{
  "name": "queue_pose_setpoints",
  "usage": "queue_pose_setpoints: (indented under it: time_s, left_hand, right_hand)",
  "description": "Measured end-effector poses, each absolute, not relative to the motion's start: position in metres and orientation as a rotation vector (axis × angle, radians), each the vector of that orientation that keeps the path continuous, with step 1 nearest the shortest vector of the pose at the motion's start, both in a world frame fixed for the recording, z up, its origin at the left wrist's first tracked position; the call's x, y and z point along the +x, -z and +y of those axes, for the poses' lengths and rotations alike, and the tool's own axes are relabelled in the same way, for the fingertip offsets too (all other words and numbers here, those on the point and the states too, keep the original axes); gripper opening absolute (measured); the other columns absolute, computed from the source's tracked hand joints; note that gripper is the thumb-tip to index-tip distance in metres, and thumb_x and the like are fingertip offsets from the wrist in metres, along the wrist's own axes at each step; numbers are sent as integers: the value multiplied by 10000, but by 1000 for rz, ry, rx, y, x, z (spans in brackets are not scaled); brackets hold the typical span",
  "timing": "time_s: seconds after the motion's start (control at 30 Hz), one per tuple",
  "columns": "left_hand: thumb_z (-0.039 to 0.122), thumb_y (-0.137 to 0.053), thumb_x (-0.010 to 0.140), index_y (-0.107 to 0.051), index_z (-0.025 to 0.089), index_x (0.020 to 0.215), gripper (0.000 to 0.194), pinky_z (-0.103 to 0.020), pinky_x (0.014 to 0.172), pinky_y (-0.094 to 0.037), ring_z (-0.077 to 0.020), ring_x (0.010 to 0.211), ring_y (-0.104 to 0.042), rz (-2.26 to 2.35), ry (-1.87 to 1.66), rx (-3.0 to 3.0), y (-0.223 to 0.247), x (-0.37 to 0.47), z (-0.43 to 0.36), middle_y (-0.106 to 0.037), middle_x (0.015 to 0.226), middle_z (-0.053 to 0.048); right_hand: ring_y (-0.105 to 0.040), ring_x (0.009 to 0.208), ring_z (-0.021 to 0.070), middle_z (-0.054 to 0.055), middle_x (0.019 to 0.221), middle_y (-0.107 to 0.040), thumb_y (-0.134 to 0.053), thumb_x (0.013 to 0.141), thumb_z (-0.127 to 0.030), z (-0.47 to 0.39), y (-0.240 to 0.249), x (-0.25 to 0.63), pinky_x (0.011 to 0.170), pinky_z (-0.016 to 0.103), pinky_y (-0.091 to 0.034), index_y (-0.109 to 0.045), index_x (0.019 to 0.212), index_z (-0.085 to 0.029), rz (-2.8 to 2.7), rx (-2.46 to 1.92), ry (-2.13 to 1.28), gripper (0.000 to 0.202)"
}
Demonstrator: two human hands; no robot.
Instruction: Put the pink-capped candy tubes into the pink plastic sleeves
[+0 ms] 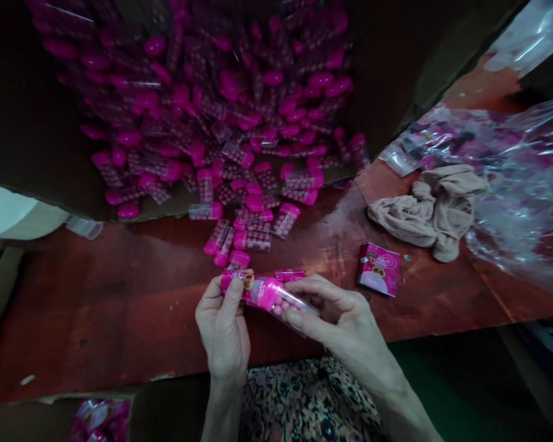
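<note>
My left hand (225,334) pinches a pink printed label sleeve (248,281) between thumb and fingers. In my right hand (345,313) is a clear tube of pink candy balls (286,302), held near its clear end. Its bright pink cap points left and meets the sleeve; how far it reaches inside I cannot tell. Just behind my hands, another pink label (289,275) lies on the table. Several capped candy tubes (252,240) lie loose beyond it, in front of the large pile (230,123).
A dark cardboard box (410,61) surrounds the pile. At right are a stack of pink labels (379,270), a bunched beige cloth (426,209) and a clear plastic bag (525,215). Below the front table edge (161,377), pink packs (100,420) sit in another box.
</note>
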State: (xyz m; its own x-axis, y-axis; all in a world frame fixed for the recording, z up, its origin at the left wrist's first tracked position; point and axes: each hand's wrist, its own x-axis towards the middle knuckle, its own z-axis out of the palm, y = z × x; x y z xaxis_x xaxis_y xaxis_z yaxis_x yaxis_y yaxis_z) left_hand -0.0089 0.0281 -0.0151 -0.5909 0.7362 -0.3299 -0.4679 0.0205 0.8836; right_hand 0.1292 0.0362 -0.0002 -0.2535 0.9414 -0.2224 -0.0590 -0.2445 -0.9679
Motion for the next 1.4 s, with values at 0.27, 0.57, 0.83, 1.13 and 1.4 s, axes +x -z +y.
queue_pose_setpoints:
  time_s: [0.27, 0.57, 0.83, 1.13, 1.4]
  left_hand:
    - [165, -697, 670, -627, 163, 912, 252, -214, 702, -495, -111, 733, -630, 1281, -1669, 227, 13, -2, 30, -688, 833, -28]
    - [117, -680, 678, -632, 204, 997, 334, -194, 737, -484, -108, 808, -624, 1239, -1672, 246, 7, 4, 32, -684, 936, -30]
    - [201, -673, 702, -645, 195, 967, 266, -272, 788, -484, -150, 835, -629, 1149, -1591, 185, 8, 5, 31, -689, 927, -45]
    - [283, -705, 654, -701, 143, 760, 176, -373, 799, -492, -208, 781, -651, 1155, -1426, 197, 7, 5, 28, -710, 736, -77]
    - [252, -716, 628, -714, 140, 803, 208, -404, 818, -480, -235, 826, -645, 1090, -1340, 286, 8, -4, 25, -713, 807, -100]
  right_hand:
    - [-598, 798, 140, 10, 897, -621, -651, 751, -181, 30, -1, 121, 651, 243, -500, -643, 953, -235, -1349, -1231, -1289, 209]
    - [-589, 799, 126, 21, 888, -607, -639, 746, -106, 30, -1, 120, 669, 230, -492, -660, 980, -204, -1480, -1193, -1141, 255]
    - [-594, 800, 142, 16, 887, -623, -663, 738, -145, 29, 4, 120, 666, 255, -506, -659, 957, -237, -1317, -1177, -1238, 238]
    - [-597, 839, 158, 24, 927, -616, -643, 736, -96, 24, 13, 116, 730, 293, -516, -663, 1007, -256, -1422, -1170, -1039, 316]
    - [-603, 784, 146, 12, 883, -619, -668, 714, -81, 19, 19, 109, 682, 288, -534, -672, 983, -270, -1291, -1110, -1100, 329]
